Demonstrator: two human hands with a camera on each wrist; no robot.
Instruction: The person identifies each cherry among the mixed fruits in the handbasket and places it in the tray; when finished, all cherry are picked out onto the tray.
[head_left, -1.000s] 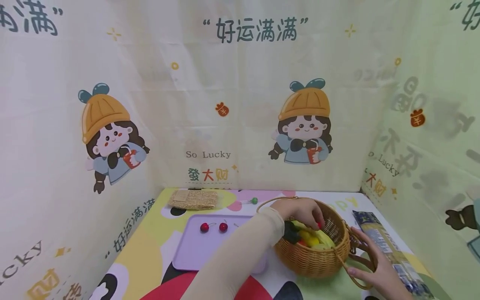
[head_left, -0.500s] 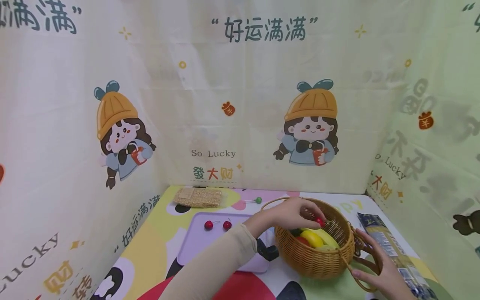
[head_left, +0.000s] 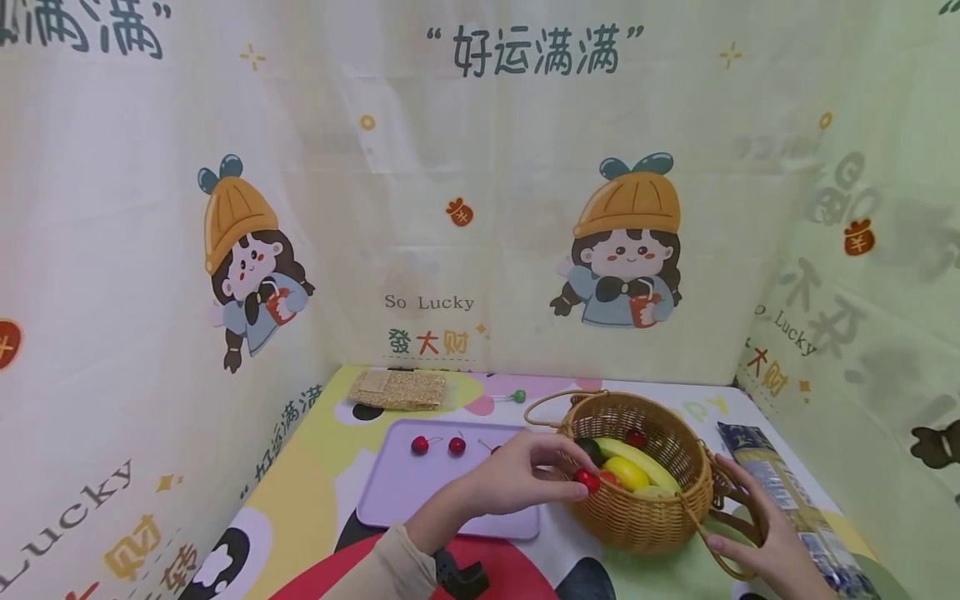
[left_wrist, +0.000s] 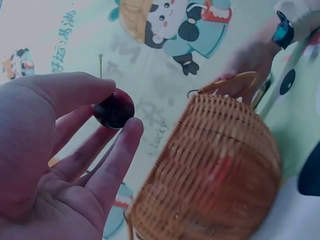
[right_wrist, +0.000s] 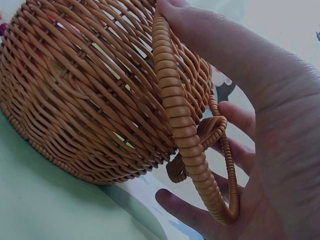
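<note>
My left hand (head_left: 506, 482) pinches a red cherry (head_left: 587, 480) at the left rim of the wicker basket (head_left: 637, 527). In the left wrist view, that cherry (left_wrist: 116, 109) sits between thumb and fingertip, stem upward. Inside the basket lie a banana (head_left: 647, 465), a yellow lemon-like fruit (head_left: 626, 472), a dark fruit (head_left: 590, 451), another cherry (head_left: 636, 438) and a partly hidden red fruit. My right hand (head_left: 772, 533) holds the basket's right side, its thumb and fingers around the looped handle (right_wrist: 180, 115). Cherries (head_left: 457, 446) rest on the purple tray (head_left: 408, 500), one partly covered by my left hand.
At the back left lies a clear packet of grain-like flakes (head_left: 397, 390). A green lollipop (head_left: 517, 396) is behind the tray. To the basket's right is a long blue and gold packet (head_left: 780, 492). Patterned cloth walls (head_left: 525, 250) surround the table.
My left hand has come out of the basket and moved left and down, carrying the cherry towards the tray side. My right hand stays at the basket handle. The head view has shifted slightly.
</note>
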